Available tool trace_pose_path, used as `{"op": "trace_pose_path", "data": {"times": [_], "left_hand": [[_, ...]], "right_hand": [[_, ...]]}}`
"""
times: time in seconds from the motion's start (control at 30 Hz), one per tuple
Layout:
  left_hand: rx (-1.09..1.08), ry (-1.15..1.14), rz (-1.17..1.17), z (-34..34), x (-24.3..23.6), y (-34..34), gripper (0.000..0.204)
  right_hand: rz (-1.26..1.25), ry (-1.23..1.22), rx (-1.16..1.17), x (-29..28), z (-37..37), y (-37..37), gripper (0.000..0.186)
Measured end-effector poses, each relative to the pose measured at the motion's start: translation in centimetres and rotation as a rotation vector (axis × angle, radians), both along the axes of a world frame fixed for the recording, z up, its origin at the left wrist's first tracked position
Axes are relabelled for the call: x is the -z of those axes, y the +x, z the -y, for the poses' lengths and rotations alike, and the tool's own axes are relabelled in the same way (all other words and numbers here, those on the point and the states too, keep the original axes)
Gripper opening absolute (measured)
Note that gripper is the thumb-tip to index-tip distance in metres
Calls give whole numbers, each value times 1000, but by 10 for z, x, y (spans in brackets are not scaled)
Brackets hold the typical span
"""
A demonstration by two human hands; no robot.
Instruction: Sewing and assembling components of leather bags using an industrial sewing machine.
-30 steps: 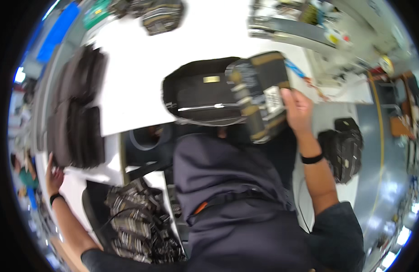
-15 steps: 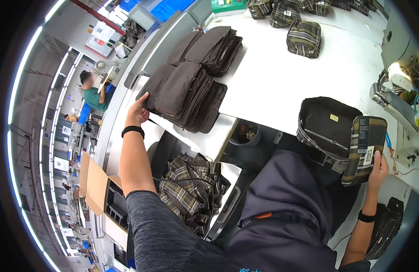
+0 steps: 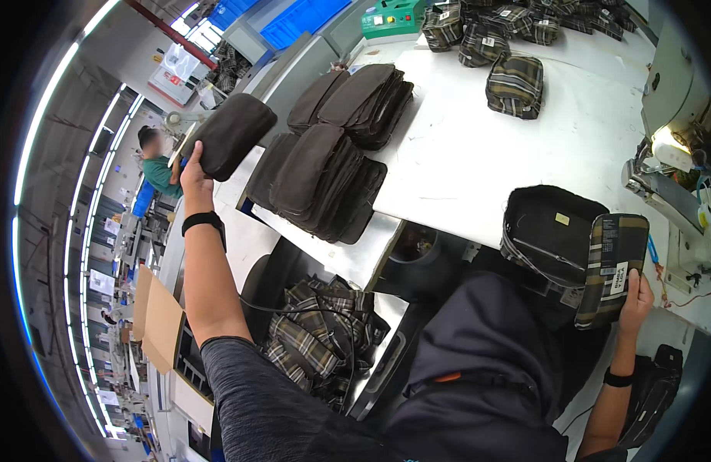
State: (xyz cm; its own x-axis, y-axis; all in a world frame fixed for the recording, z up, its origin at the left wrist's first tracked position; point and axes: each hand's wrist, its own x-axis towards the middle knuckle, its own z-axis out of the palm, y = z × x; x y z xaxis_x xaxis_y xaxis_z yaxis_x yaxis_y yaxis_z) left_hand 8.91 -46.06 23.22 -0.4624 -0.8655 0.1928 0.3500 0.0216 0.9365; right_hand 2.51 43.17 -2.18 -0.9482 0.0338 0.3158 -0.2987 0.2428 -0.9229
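We see the left hand (image 3: 195, 177), fingers clamped on the dark piece (image 3: 238, 135), held up beside the stacks (image 3: 307, 168); right hand (image 3: 637, 302), fingers clamped on the plaid piece (image 3: 608, 266) by the open case (image 3: 552, 229); we judge both light, soft, sturdy; edge grip suits.

Stacked panels (image 3: 317, 181) lie on the table (image 3: 448, 154), left of the bag body (image 3: 544, 219).

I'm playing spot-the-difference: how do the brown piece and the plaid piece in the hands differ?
The brown piece looks plain; the plaid piece has stripes. The plaid piece shows a white label; the brown piece shows none. Both look longer than wide.
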Motion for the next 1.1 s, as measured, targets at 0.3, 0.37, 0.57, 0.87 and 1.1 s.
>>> {"op": "trace_pose_path", "data": {"times": [0.3,0.37,0.57,0.87,1.1], "left_hand": [[229,301,120,-84,47,5,40],[214,358,219,-110,81,0,42],[224,414,214,-134,105,9,40],[182,293,235,-164,108,12,46],[-81,30,372,-179,98,15,71]], "right_hand": [[-3,3,43,-4,7,5,25],[-17,46,41,-5,5,5,24],[-22,10,39,-6,8,5,23],[-54,-22,38,-4,8,5,22],[-58,-45,8,-6,12,2,22]]}}
